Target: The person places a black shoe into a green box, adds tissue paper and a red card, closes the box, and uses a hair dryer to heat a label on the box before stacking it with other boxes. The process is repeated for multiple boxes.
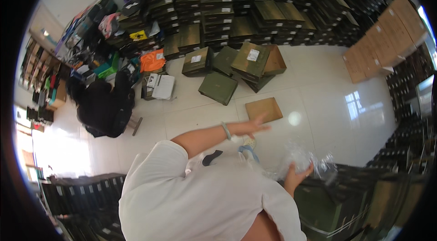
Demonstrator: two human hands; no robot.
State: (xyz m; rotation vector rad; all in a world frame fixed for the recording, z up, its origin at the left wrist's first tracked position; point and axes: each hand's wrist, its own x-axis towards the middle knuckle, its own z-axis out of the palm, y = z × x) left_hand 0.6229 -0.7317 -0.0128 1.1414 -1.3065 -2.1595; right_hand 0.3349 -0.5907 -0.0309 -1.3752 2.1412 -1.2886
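My left hand, with a pale bangle on its wrist, stretches forward with fingers spread and nothing in it. It hovers just in front of a shallow cardboard box part, which lies on the floor with its plain brown inside facing up. Off to the right, my right hand is closed on a crumpled bunch of clear plastic film. The film spreads out above dark green boxes beside me.
Several dark green boxes lie loosely on the tiled floor ahead. Tall box stacks line the back wall. Large brown cartons stand at the far right. A person in black sits at the left near a cluttered heap.
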